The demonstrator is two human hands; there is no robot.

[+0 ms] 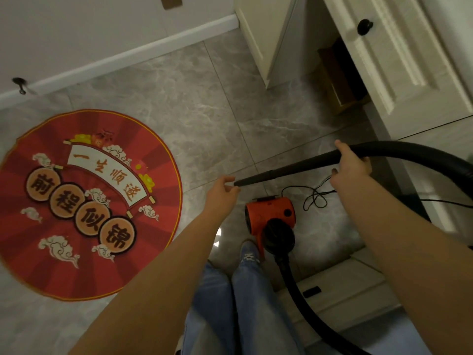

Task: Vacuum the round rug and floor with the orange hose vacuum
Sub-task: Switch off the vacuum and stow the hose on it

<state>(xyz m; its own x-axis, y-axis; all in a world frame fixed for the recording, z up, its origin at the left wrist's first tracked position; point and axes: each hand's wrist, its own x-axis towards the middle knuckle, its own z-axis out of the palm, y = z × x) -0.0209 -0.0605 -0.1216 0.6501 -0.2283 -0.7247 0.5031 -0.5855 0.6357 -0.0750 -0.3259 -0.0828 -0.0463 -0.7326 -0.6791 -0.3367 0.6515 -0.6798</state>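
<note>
A round red rug [84, 203] with gold trim and printed characters lies on the grey tiled floor [204, 111] at the left. The orange vacuum body [271, 213] sits on the floor by my feet. Its black hose [409, 149] loops off to the right and ends in a tapered black nozzle [281, 171] held in the air. My right hand [352, 162] grips the hose where it meets the nozzle. My left hand [225, 189] is at the nozzle tip, fingers loosely curled beside it; whether they pinch the tip is unclear.
A white cabinet with an open door and black knob [364, 26] stands at the upper right, with a cardboard box [337, 80] inside. The black power cord [317, 196] lies tangled beside the vacuum. A white baseboard [128, 57] runs along the far wall.
</note>
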